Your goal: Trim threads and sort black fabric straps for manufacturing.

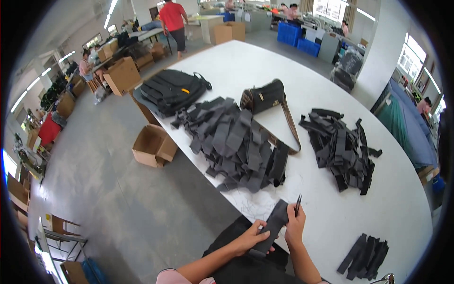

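Head view shows two bare hands at the near edge of a large white smooth counter [317, 222]. The left hand [248, 239] is closed on a dark grey, flat fabric strip [275, 218], with the thumb lying on its upper face. This strip is in a slanting position, its far end near the right hand [295, 226]. The fingers of the right hand are closed around a slim, dark, pointed tool [298, 204], whose tip is directed upward; its exact kind I cannot tell. Whether the right hand also touches the strip, I cannot tell.

On the counter, beyond the hands, there lies a large loose heap of dark grey strips [231, 142], and some fine dark threads [250, 202] are scattered in front of it. To the right of it, well apart, is a smaller heap of black strips [341, 149]. Near the lower right lies a small group of black strips [363, 255], placed roughly side by side.

Behind the large heap is a black fabric backpack [172, 90], and to the right of the backpack a small black bag [266, 98] with a brown patterned strap [292, 128]. An open brown cardboard box [152, 144] stands on the grey floor [109, 203], beside the counter.
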`<state>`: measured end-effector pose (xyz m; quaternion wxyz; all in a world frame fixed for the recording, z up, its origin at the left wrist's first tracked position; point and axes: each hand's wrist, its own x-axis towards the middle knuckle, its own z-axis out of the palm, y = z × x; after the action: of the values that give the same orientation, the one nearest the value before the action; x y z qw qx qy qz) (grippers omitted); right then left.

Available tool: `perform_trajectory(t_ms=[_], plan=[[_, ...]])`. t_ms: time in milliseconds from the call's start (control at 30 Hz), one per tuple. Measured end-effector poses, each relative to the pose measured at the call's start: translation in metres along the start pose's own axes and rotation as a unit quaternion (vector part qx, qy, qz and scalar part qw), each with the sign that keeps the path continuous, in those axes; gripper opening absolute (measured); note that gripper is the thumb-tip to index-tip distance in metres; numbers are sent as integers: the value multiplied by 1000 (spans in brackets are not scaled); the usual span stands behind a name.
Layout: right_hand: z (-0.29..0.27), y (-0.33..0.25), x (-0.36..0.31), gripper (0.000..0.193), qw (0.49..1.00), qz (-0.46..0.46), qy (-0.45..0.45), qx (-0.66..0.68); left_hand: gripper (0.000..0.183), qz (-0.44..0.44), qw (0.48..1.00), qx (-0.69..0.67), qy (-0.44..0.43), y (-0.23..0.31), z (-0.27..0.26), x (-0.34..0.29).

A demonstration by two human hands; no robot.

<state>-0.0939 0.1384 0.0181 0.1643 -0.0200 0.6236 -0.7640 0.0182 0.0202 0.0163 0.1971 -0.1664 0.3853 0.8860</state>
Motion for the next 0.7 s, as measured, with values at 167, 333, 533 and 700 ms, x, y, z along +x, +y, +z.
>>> perform_trajectory(t_ms=[167, 333, 533, 700], plan=[[-4, -13, -2, 15, 992, 78, -45, -91, 31, 243, 914, 318, 71, 12, 10, 8], [-7, 5, 28, 25, 951, 253, -172, 49, 24, 428, 708, 559, 61, 41, 5, 17], [-14, -7, 0, 15, 996, 3, -27, -85, 26, 362, 794, 462, 159, 29, -14, 20], [-21, -16, -25, 15, 970, -124, -55, -203, 30, 329, 866, 348, 144, 18, -20, 30]])
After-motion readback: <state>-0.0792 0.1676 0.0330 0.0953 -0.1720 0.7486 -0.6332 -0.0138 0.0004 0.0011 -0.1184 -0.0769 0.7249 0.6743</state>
